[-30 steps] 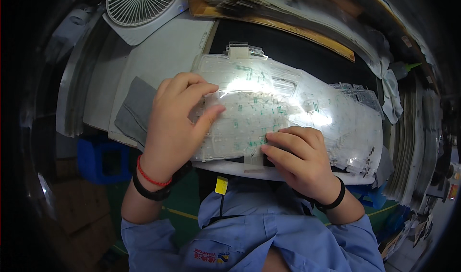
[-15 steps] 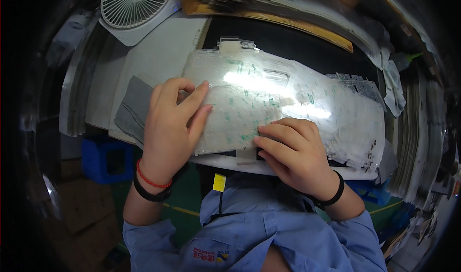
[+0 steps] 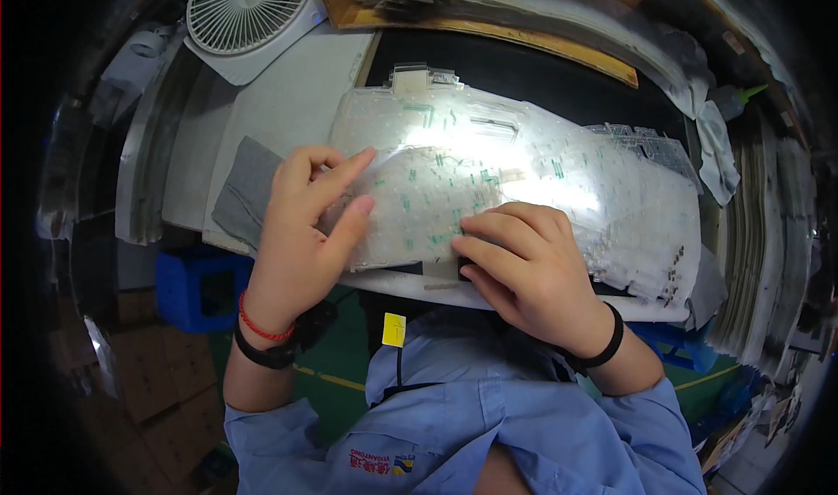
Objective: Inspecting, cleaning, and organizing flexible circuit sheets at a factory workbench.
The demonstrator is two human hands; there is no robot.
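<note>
A stack of clear plastic film sheets, printed with small green marks and fine dots, lies in front of me under bright glare. At its left side my left hand has its index finger and thumb spread apart, the index tip touching the film. My right hand rests at the near edge, fingers gently bent over the film and the thumb apart below them. Small dark marks run along the stack's right end. A clear tab with a pale patch juts out at the far edge.
A white fan stands at the far left, near a grey cloth. Behind the film, a wooden tray holds stacked sheets. More sheets stand at the right, by a green-tipped bottle. A blue stool sits below.
My left thumb has moved down and left, farther from the index fingertip. My right hand and the film have shifted slightly left.
</note>
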